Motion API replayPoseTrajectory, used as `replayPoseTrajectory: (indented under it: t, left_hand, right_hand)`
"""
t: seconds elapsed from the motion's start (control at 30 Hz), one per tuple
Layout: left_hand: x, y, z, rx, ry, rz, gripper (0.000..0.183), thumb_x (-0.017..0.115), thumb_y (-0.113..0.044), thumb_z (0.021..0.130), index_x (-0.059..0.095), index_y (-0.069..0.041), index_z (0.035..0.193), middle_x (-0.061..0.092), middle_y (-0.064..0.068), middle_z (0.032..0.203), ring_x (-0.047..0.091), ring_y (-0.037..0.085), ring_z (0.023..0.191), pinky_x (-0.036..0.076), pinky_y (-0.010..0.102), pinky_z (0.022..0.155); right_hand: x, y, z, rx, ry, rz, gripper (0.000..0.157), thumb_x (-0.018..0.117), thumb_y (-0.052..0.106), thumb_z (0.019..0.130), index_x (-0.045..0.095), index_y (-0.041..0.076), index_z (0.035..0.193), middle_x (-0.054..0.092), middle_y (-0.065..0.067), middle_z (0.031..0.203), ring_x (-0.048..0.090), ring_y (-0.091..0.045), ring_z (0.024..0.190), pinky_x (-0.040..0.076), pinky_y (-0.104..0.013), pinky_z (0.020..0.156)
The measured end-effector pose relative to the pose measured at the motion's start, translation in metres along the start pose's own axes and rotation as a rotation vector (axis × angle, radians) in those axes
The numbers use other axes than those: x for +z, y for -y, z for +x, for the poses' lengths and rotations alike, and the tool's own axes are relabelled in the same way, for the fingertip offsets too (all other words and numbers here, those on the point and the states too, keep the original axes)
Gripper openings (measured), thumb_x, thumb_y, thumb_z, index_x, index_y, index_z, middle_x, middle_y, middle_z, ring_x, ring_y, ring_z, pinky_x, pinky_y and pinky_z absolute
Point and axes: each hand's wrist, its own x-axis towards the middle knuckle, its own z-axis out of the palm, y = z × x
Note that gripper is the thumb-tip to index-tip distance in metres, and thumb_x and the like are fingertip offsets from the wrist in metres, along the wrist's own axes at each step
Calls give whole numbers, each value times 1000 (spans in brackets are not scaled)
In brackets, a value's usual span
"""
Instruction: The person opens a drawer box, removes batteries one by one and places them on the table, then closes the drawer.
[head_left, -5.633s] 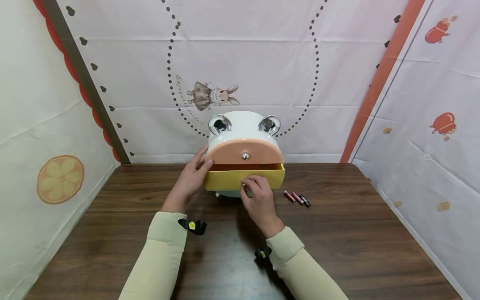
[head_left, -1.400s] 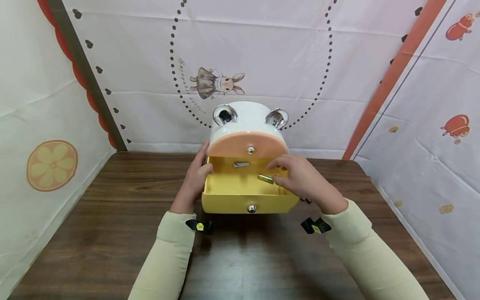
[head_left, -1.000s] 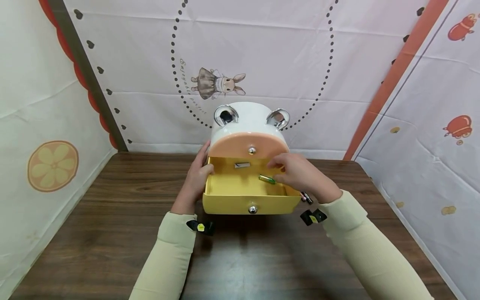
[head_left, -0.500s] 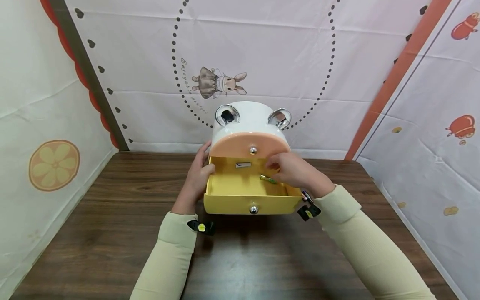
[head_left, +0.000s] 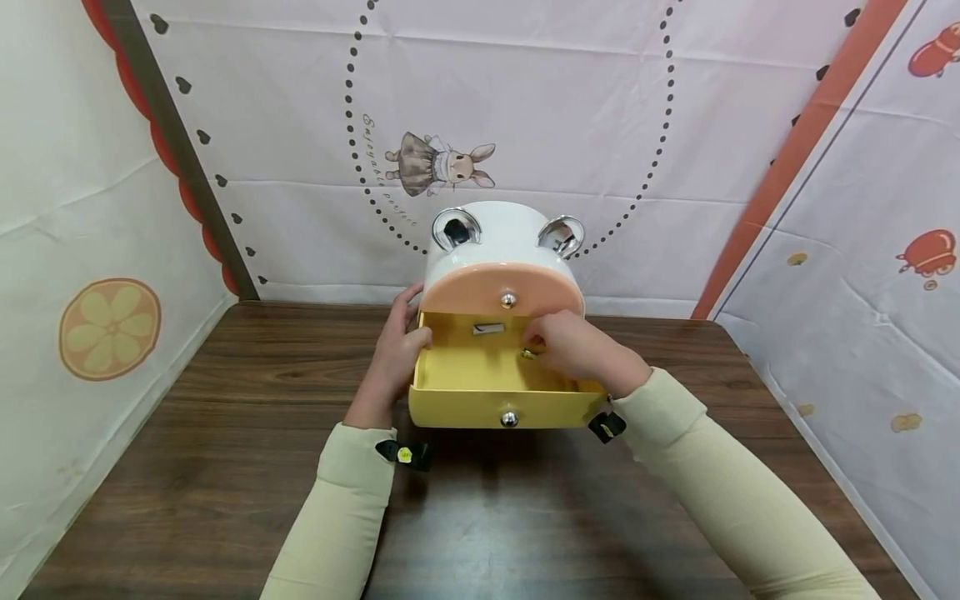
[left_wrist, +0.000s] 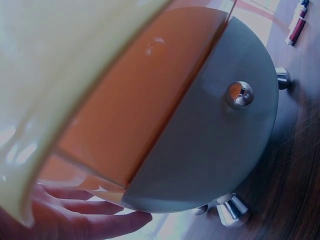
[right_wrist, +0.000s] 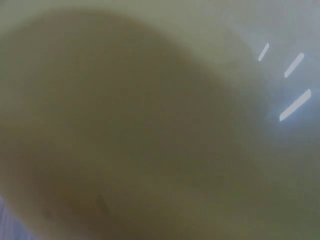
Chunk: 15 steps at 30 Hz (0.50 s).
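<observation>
A white cabinet (head_left: 491,229) with silver ears has its yellow middle drawer (head_left: 465,410) pulled out. Inside the drawer, the right hand (head_left: 573,346) pinches a green-gold battery (head_left: 528,354); only one end of it shows past the fingertips. Against the cabinet's left side rests the left hand (head_left: 393,354), its thumb at the drawer's edge. Its fingers (left_wrist: 105,224) lie fairly straight along that side in the left wrist view. The right wrist view shows only blurred yellow surface, and the hand is hidden there.
A small white oblong piece (head_left: 488,329) lies at the back of the drawer. Above is a peach drawer (head_left: 480,287); below, a grey-green one (left_wrist: 195,135) with a silver knob. Batteries (left_wrist: 296,31) lie on the wooden table (head_left: 480,517) to the cabinet's right.
The yellow drawer has been pulled further out since the earliest frame. The right hand has moved left inside it and closed its fingers on the battery, which has turned. The left hand stays put.
</observation>
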Motion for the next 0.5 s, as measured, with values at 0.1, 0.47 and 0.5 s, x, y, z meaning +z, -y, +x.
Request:
replayPoseTrajectory:
  t: [0.1,0.47,0.5]
  left_hand:
    - [0,0,0,-6,-1,8,82,47,0,77,26,-29,151,30,9,156,38,31,137,37,57,105]
    - [0,-1,0,-6,-13,14,83,47,-1,76,26,-29,151,31,9,156,39,31,137,37,55,104]
    - [0,-1,0,-6,-12,13,83,47,-1,76,26,-29,151,31,10,156,39,31,137,37,55,104]
  right_hand:
    - [2,2,2,11,31,-23,30,59,-1,82,46,15,61,24,5,60,30,-11,57,26,-25,57]
    - [8,3,6,38,71,-131,35,52,-2,85,40,17,58,25,5,55,32,-13,53,26,-25,53]
    - [9,3,6,45,80,-138,36,51,-2,85,38,17,58,25,5,55,32,-12,53,25,-25,52]
